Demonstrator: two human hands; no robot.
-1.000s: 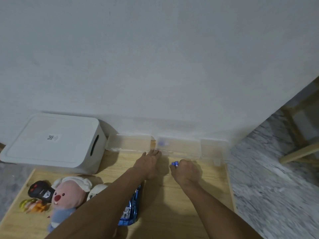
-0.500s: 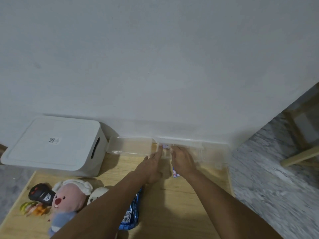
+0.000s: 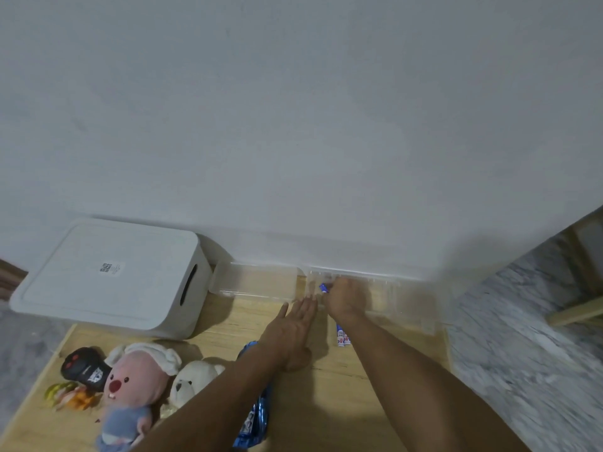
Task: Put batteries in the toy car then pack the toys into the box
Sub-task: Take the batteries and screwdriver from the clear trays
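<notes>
While your head camera looks down past a broad white wall [image 3: 293, 109], the wooden table [image 3: 326, 402] runs along its foot, with grey marbled floor [image 3: 522, 337] off to your right. Largest on the table is the white box [image 3: 107, 275], lid on, standing at the far left against the wall. Just right of it lies a clear plastic tray [image 3: 254, 282], and next along the wall a second clear case [image 3: 375, 288]. Your right hand [image 3: 346, 296] reaches into that case with fingers curled round a blue battery [image 3: 323, 287]; the grip itself is partly hidden by your knuckles. Your left hand [image 3: 293, 324] lies flat on the table just beside it, fingers straight and holding nothing, tips at the case's near edge. Near the left front sit a pink plush [image 3: 133, 386], a white bear plush [image 3: 192, 383], a black remote [image 3: 83, 367] and a small yellow-orange toy [image 3: 68, 396]. Under your left forearm shows the blue toy car [image 3: 254, 419], mostly covered. Smallest, two more batteries [image 3: 342, 336] lie side by side on the table, touching your right wrist's edge.
</notes>
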